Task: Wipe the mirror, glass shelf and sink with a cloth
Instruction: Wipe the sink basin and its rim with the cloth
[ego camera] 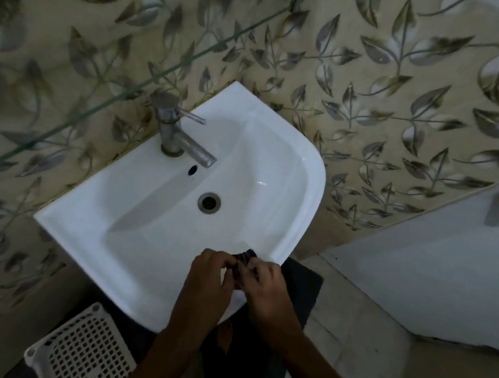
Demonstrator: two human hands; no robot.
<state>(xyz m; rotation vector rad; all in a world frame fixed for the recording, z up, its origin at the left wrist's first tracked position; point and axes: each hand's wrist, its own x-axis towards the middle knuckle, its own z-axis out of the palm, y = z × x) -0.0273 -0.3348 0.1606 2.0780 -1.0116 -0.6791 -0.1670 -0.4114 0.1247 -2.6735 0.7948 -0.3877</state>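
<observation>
My two hands meet over the near rim of the white sink (pixel 308 175), both forearms reaching in from the near edge and angling toward each other. My left hand (pixel 209 277) sits with its back up and the fingers curled in toward the right, pinching one end of the dark cloth (pixel 244 262). My right hand (pixel 265 284) mirrors it, knuckles up and fingers bent toward the left, gripping the other end. The cloth is bunched small between my fingertips, with a dark fold poking out on the far side of them, just above the sink's front edge; most of it is hidden by my fingers. How tightly it is wrung I cannot tell.

The basin lies tilted across the view, its drain (pixel 209 203) near the middle and the overflow hole just beyond it. The metal tap (pixel 181 138) stands on the far-left ledge, spout pointing over the bowl. The edge of the glass shelf (pixel 137 88) runs diagonally above the tap, in front of the leaf-patterned wall tiles (pixel 397 81). A white perforated basket (pixel 83 348) sits low on the near left, beneath the sink's corner
</observation>
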